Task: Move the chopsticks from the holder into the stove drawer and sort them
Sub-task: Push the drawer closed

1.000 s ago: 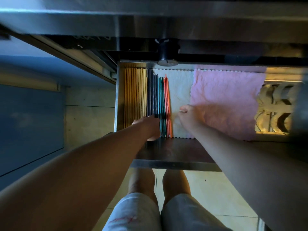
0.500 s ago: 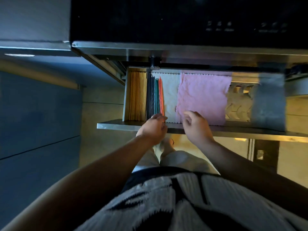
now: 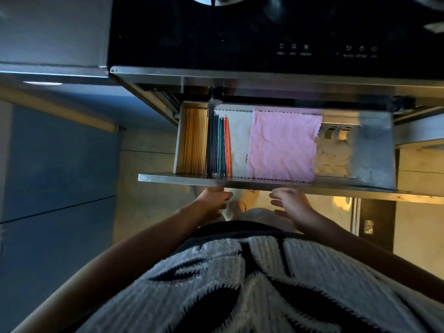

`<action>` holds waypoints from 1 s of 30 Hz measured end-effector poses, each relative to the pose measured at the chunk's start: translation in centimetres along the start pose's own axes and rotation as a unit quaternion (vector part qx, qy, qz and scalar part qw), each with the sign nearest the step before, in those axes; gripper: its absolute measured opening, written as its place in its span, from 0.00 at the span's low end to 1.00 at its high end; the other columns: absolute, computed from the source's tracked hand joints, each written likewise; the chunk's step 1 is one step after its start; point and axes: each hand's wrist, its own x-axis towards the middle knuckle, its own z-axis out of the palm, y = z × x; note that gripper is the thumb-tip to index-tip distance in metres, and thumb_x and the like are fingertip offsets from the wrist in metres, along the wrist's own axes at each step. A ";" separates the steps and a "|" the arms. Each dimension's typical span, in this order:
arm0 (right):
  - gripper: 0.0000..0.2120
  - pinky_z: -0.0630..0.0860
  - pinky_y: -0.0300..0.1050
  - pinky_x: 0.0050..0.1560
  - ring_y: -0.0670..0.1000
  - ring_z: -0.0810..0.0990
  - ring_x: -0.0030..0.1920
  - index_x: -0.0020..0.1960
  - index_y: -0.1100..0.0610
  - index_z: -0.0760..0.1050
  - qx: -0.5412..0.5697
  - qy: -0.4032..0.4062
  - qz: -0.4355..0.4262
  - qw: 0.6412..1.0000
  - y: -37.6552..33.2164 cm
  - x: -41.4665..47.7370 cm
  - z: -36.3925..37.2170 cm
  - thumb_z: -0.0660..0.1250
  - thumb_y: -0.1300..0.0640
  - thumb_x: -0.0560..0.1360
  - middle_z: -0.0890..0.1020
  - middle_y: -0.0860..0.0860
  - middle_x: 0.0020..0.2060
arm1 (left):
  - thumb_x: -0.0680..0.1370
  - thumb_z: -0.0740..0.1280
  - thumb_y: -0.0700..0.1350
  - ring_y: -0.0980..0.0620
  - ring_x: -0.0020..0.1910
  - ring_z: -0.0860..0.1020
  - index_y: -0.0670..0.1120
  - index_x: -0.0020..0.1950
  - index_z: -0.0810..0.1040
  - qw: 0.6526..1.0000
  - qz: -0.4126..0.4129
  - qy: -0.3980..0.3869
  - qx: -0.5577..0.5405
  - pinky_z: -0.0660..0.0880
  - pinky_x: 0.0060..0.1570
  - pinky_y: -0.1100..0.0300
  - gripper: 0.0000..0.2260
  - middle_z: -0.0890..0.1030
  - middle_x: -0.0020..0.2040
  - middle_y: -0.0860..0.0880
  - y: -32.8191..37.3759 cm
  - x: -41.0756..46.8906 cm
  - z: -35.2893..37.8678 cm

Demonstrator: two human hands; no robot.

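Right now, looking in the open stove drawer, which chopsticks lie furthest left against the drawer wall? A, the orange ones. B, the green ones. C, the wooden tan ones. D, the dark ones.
C: the wooden tan chopsticks lie against the left wall of the drawer, then the dark chopsticks, green chopsticks and orange chopsticks.

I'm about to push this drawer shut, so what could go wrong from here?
1. Both hands, the left hand and the right hand, sit open just below the drawer's front edge; fingers could get pinched.
2. A hard shove may jolt the sorted chopsticks out of their colour groups.
3. The pink cloth reaches the front edge and might bunch up or catch.
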 end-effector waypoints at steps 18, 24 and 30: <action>0.09 0.77 0.44 0.42 0.52 0.82 0.51 0.55 0.60 0.78 0.170 0.038 0.089 0.981 -3.5 2.3 0.0 0.65 0.60 0.76 0.84 0.55 0.49 | 0.80 0.66 0.42 0.47 0.57 0.78 0.44 0.59 0.78 0.973 -0.030 -0.038 -0.227 0.76 0.43 0.53 0.08 0.79 0.60 0.46 3.4 0.2 0.3; 0.09 0.76 0.44 0.45 0.52 0.81 0.50 0.55 0.60 0.77 0.227 0.029 0.102 0.968 -6.5 3.7 0.0 0.61 0.60 0.78 0.83 0.56 0.51 | 0.82 0.62 0.40 0.47 0.62 0.76 0.46 0.66 0.73 0.970 0.005 -0.034 -0.242 0.75 0.44 0.53 0.13 0.81 0.57 0.50 5.8 1.0 1.2; 0.05 0.74 0.43 0.41 0.52 0.80 0.43 0.49 0.59 0.75 0.295 0.030 0.085 0.951 -9.4 5.3 -0.2 0.61 0.61 0.77 0.83 0.57 0.48 | 0.82 0.61 0.37 0.47 0.64 0.76 0.47 0.78 0.60 0.965 0.039 -0.036 -0.257 0.75 0.50 0.53 0.24 0.79 0.60 0.48 8.9 1.6 1.4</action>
